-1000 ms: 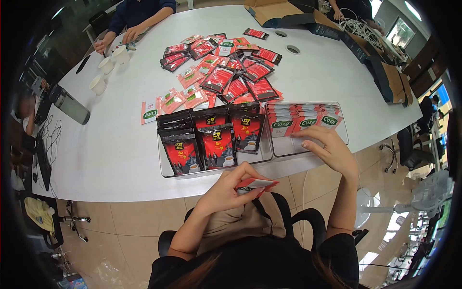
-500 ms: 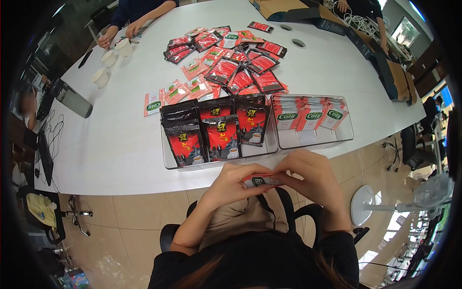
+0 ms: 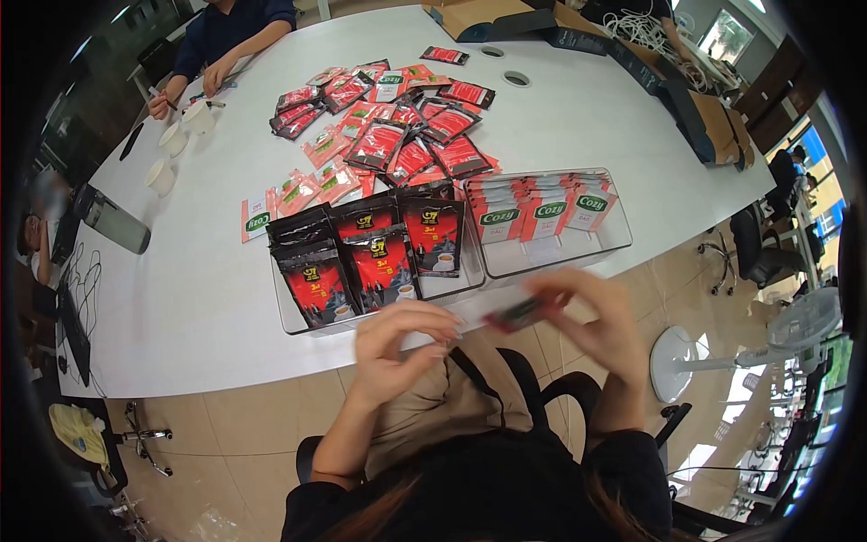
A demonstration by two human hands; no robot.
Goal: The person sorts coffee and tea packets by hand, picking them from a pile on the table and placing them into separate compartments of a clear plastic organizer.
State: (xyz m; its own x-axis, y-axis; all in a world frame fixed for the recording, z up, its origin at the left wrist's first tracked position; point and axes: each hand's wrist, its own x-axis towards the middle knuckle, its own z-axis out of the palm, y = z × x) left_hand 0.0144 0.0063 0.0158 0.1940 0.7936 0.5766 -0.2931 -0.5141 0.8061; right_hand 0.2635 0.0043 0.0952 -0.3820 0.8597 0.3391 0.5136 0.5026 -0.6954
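My right hand [image 3: 598, 323] grips a Cozy tea sachet [image 3: 518, 313] by its right end, just in front of the right-hand clear box [image 3: 623, 242]. The sachet is blurred by motion. To the left, my left hand [image 3: 397, 348] is empty, its fingers curved and apart from the thumb, near the table edge. In the left-hand clear box [image 3: 470, 282] several black and red G7 coffee packets [image 3: 379, 271] stand in columns. Rows of pink and white Cozy sachets [image 3: 549, 219] fill the back of the right-hand box.
A loose pile of red coffee sachets [image 3: 375, 144] and pink tea sachets lies behind the boxes. Paper cups [image 3: 161, 178] and a grey bottle [image 3: 113, 219] are at the left. Another person's hands [image 3: 217, 74] work at the far left. Opened cardboard boxes [image 3: 632, 68] line the far right edge.
My left hand has let go of the Cozy sachet and moved left. The sachet is now in my right hand alone. The whole view has shifted slightly.
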